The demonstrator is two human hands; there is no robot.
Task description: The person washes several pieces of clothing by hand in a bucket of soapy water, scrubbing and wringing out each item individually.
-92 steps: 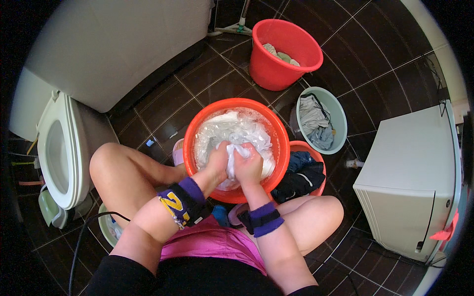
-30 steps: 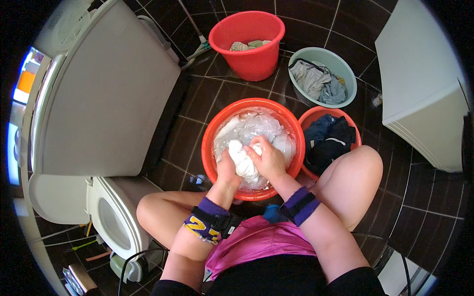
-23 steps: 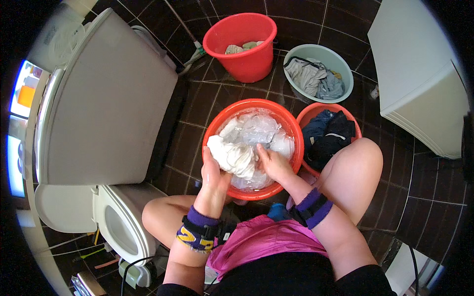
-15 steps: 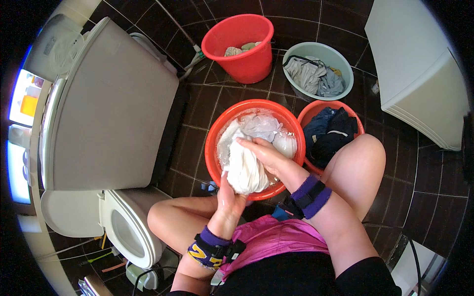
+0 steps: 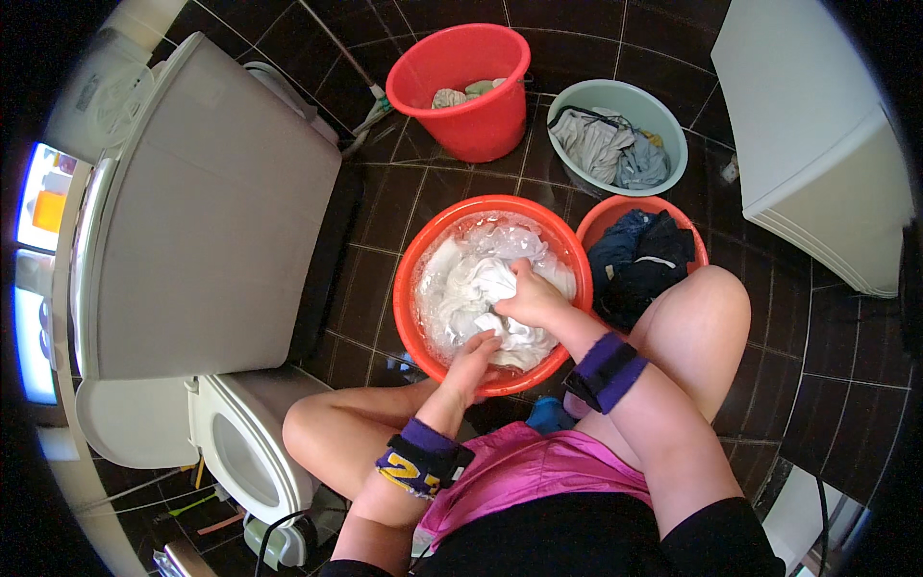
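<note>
White wet laundry lies in sudsy water inside a round orange-red basin [image 5: 403, 288] between my knees. My right hand [image 5: 536, 298] is closed on a bunched white cloth [image 5: 478, 281], thumb and fingers pinching its folds near the middle of the basin. Lower down, just inside the near rim, my left hand [image 5: 471, 362] has its fingertips closed on a fold of the same white laundry. Which garment it is cannot be made out. Both hands are low over the water, and purple bands circle my forearms.
Beyond the basin stand a tall red bucket [image 5: 471, 144] with some cloth and a pale green tub [image 5: 680, 159] of grey clothes. An orange basin [image 5: 700, 240] of dark clothes touches on the right. A toilet [image 5: 216, 409] and grey washing-machine-like cabinet [image 5: 212, 221] flank my left; a white cabinet [image 5: 817, 144] stands right.
The white cloth, held up as a bundle over the basin before, is now down in the suds and spread out. My right hand moved slightly right, my left hand slightly right and inward.
</note>
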